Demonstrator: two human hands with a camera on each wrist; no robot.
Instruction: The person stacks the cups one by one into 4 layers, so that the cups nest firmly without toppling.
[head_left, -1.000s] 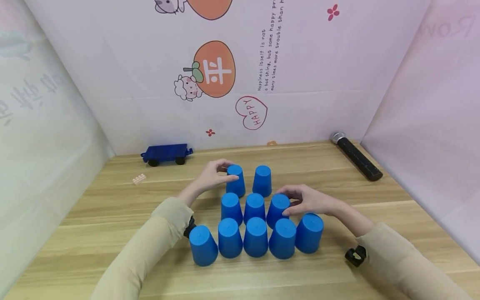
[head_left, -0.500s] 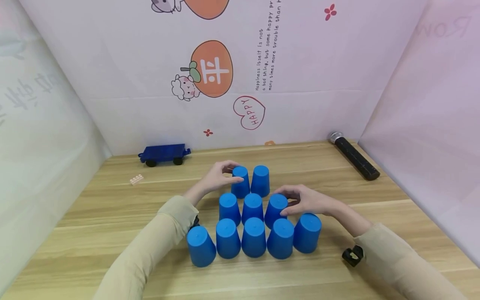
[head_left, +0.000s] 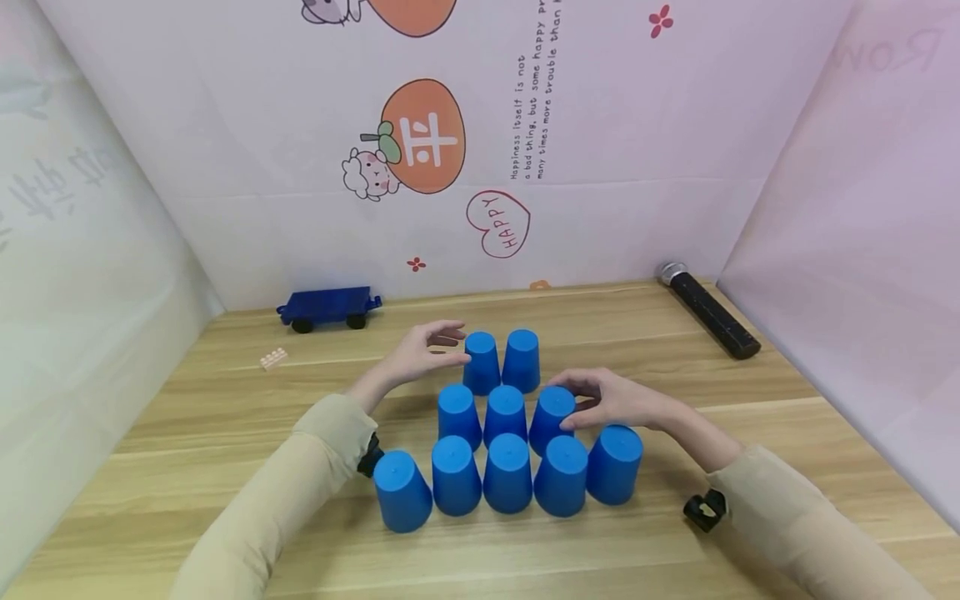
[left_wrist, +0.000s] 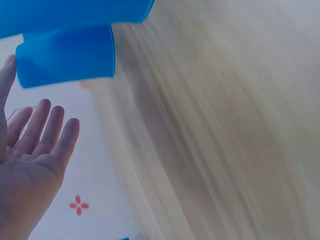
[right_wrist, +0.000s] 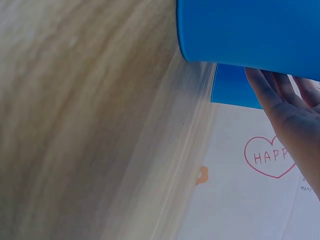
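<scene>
The step in hand is apparently positioning the left back-row cup (head_left: 482, 365), which is standing inverted on the worktop (head_left: 225, 408) beside the right back-row cup (head_left: 521, 363); the next move is probably calling for clearing the left hand (head_left: 414, 353) sideways. That hand's grip is being released, fingers extending, thumb resting against or just beside the cup. The right hand (head_left: 621, 398) is grasping the right middle-row cup (head_left: 547, 418), fingers and thumb curling round it.

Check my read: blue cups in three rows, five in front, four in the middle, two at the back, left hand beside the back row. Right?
Not quite: the middle row has three blue cups, not four, as the head view shows. Front row, back row and left hand are as you say.
</scene>
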